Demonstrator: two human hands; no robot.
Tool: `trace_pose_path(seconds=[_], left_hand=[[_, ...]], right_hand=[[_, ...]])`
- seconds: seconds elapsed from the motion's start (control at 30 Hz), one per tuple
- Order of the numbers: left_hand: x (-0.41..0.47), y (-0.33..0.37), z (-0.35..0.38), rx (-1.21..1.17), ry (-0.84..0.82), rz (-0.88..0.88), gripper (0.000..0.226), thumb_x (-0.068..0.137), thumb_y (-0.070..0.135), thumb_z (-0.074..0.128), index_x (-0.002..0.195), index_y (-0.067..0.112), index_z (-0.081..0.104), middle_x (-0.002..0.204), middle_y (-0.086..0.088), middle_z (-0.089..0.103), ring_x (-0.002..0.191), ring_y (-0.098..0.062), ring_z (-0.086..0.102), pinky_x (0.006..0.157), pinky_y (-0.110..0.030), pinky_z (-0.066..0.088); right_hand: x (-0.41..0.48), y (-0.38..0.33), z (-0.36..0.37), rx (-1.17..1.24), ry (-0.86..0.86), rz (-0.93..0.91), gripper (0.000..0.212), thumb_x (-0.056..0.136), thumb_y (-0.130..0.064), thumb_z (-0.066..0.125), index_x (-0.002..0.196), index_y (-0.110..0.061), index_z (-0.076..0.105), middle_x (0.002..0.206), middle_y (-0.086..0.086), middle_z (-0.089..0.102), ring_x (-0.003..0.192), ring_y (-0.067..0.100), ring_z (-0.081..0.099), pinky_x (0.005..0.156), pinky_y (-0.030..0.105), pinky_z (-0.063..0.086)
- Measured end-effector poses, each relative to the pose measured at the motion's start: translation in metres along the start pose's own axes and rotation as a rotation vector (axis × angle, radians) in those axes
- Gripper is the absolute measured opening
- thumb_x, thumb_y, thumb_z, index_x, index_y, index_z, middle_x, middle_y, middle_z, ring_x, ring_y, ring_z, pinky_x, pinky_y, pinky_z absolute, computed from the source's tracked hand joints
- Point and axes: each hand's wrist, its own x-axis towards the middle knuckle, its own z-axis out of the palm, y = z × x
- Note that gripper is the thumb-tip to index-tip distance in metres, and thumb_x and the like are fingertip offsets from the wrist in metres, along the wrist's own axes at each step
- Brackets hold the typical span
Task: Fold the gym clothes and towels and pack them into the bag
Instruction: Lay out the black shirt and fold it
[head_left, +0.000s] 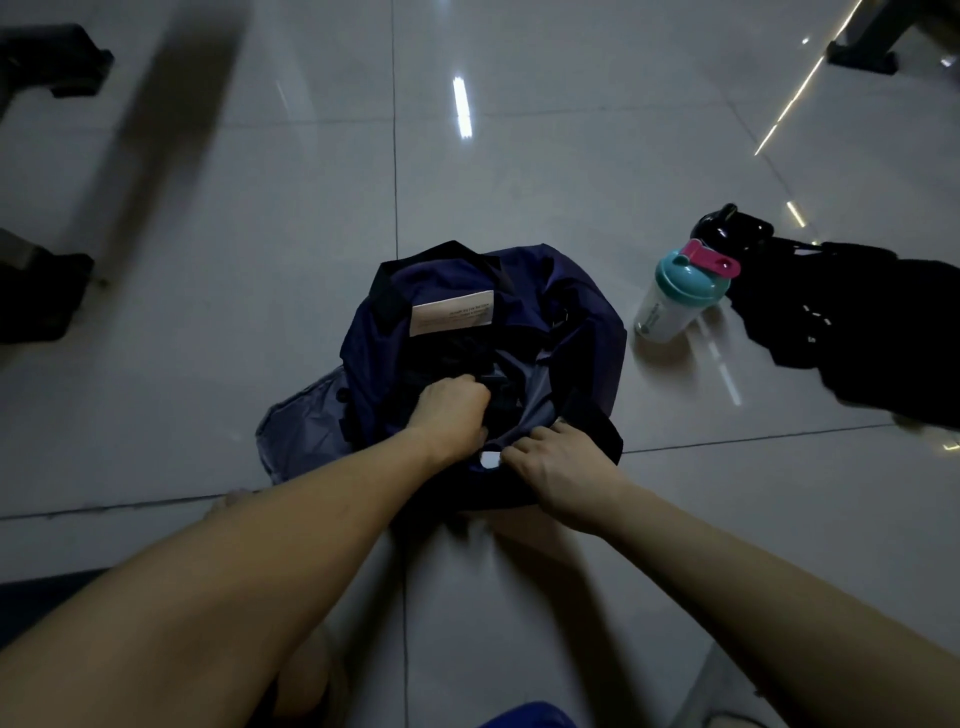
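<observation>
Bag (467, 291): soft, limp, best taken at rim. Left grip (452, 415) clenched on dark fabric (500, 396) inside, right grip (563, 470) pinching rim.

The bag (483, 332) sits on the floor (260, 208) at the centre of the frame. The left hand (452, 415) is in its opening, and the right hand (561, 467) is on its near rim. A shaker bottle (675, 301) is right of the bag, with a second bottle (732, 228) behind it. A heap of clothes (883, 332) lies just beside both, at the right edge.
</observation>
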Motion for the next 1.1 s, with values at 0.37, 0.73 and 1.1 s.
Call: trace_pose_path(seconds=[0.37,0.73,1.1], left_hand=[[-0.011,0.039,-0.030,-0.033,-0.036,-0.127,0.013,0.084,0.014,0.066,0.096,0.011,0.067,0.095,-0.011,0.070,0.088,-0.031,0.068,0.065,-0.032,0.046],[-0.029,-0.017,-0.036,-0.374,-0.478,-0.007,0.044,0.089,0.029,0.058,0.129,0.015,0.067,0.128,-0.004,0.067,0.117,-0.024,0.063,0.099,-0.038,0.050],[-0.087,-0.040,-0.018,0.506,-0.205,0.258,0.060,0.088,0.064,0.061,0.122,0.015,0.057,0.112,-0.007,0.068,0.095,-0.027,0.067,0.073,-0.036,0.047]], right_hand=[[-0.009,-0.003,-0.005,-0.048,0.013,-0.008,0.020,0.090,-0.016,0.048,0.105,-0.018,0.062,0.095,0.001,0.068,0.089,0.027,0.063,0.081,0.040,0.048],[-0.019,-0.007,-0.015,-0.092,0.007,-0.003,0.050,0.090,-0.051,0.040,0.119,-0.015,0.058,0.118,0.007,0.060,0.103,0.028,0.058,0.091,0.042,0.048],[0.014,-0.028,-0.019,-0.108,-0.372,0.110,0.096,0.088,-0.083,0.028,0.158,-0.018,0.019,0.139,0.013,0.056,0.126,0.033,0.054,0.104,0.045,0.037]])
